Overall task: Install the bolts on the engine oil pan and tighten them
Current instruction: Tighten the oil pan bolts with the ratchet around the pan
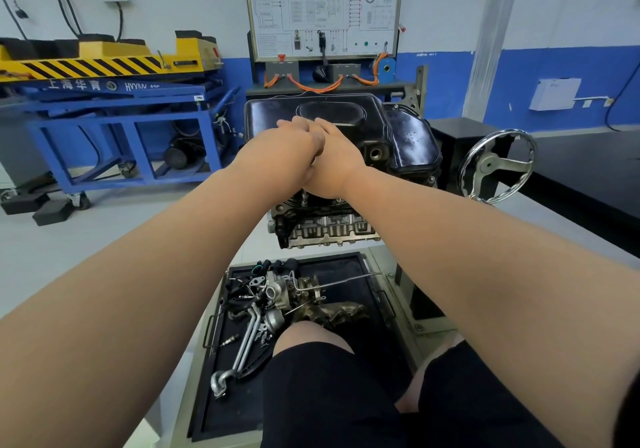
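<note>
Head view: I see both arms stretched forward, the left grip (294, 142) and right grip (335, 162) pressed side by side, touching, at the near edge of the black oil pan (341, 113). The pan sits on top of the upturned engine block (329, 231) and reaches away beyond the grips and to their right.

The backs of both grips face the camera and most of the fingers are hidden. I cannot tell how far either is closed or what it holds. A small glint of metal shows in the seam between them, perhaps a bolt, but it is too small to be sure.

Nearer to me than the grips lies a black tray (349, 297) holding a turbocharger (277, 291) and loose pipes. Well to the right of the grips stands a silver handwheel (497, 167).

On progress, I judge that the pan is seated and that bolts are being started by hand at this near edge. I cannot count any fitted bolts along the flange. No wrench is visible near the grips, so tightening looks yet to come.
</note>
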Motion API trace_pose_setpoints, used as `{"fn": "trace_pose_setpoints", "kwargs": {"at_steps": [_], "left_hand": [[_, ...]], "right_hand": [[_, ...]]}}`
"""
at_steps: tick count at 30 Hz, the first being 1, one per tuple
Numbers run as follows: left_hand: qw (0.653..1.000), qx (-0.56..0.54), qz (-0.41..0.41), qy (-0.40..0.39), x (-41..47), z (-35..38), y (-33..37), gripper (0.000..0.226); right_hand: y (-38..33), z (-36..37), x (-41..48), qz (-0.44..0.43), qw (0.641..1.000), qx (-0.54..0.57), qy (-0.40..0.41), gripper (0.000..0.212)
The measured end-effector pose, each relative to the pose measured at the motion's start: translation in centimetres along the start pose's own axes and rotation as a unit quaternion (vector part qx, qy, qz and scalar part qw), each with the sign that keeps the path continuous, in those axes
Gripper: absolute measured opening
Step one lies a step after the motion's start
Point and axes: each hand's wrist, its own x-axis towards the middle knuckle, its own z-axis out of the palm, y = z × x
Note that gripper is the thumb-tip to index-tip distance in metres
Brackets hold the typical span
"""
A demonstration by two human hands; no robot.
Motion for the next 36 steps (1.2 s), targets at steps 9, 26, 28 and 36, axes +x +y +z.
{"fn": "trace_pose_setpoints", "kwargs": {"at_steps": [9, 26, 28, 36], "left_hand": [[0.999, 0.032, 0.015, -0.018, 0.2, 0.1, 0.0, 0.036], [0.994, -0.033, -0.107, -0.012, 0.4, 1.2, 0.5, 0.067], [0.99, -0.047, -0.135, -0.004, 0.7, 1.5, 0.9, 0.064], [0.984, 0.17, 0.044, 0.014, 0.3, 1.6, 0.1, 0.045]], "right_hand": [[-0.3, -0.2, -0.2, 0.008, 0.999, 0.031, 0.007, 0.071], [-0.1, -0.4, -0.1, -0.028, 0.999, -0.011, -0.023, 0.078], [-0.1, -0.2, 0.0, -0.022, 0.999, -0.016, -0.021, 0.077], [-0.2, 0.0, 0.2, 0.003, 1.0, 0.017, -0.008, 0.078]]}}
